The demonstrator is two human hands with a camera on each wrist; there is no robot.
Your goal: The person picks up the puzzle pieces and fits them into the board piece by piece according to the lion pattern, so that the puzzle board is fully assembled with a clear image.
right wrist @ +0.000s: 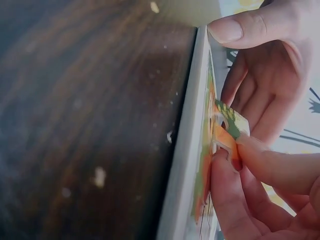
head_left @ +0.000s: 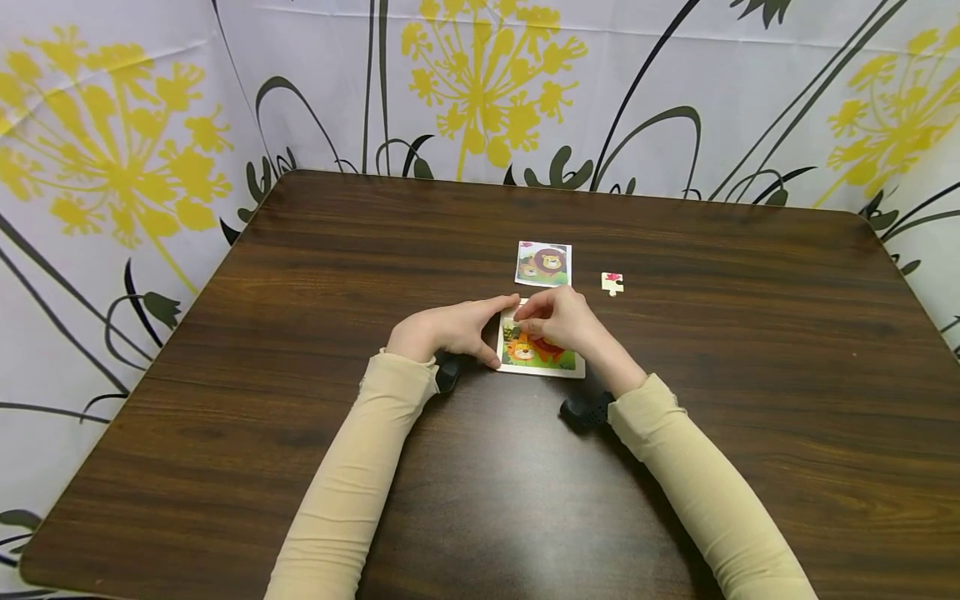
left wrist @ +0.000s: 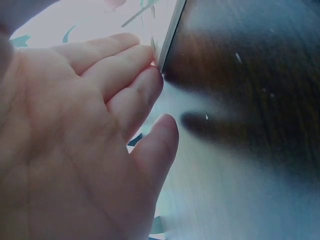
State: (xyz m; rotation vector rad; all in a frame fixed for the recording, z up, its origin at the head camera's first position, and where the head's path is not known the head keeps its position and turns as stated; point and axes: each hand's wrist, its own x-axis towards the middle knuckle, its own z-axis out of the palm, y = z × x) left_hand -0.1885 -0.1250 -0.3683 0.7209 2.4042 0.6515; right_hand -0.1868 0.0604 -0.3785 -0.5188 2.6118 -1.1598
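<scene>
A small jigsaw puzzle board (head_left: 542, 372) with a pale border lies mid-table, showing an orange lion on green. Between thumb and fingertips, my right hand (head_left: 567, 321) pinches a green and orange puzzle piece (right wrist: 233, 123), tilted up at the picture's surface. My left hand (head_left: 447, 327) spans the board's left side with fingers extended, the thumb touching its near left corner and the index finger by the far one. Part of the board's upper area is hidden under the right hand.
Just beyond the board lies a square lion picture card (head_left: 543, 263). A loose puzzle piece (head_left: 612, 282) with a pink patch sits to its right. The brown wooden table (head_left: 315, 267) meets a flower-patterned curtain (head_left: 315, 50) at the back.
</scene>
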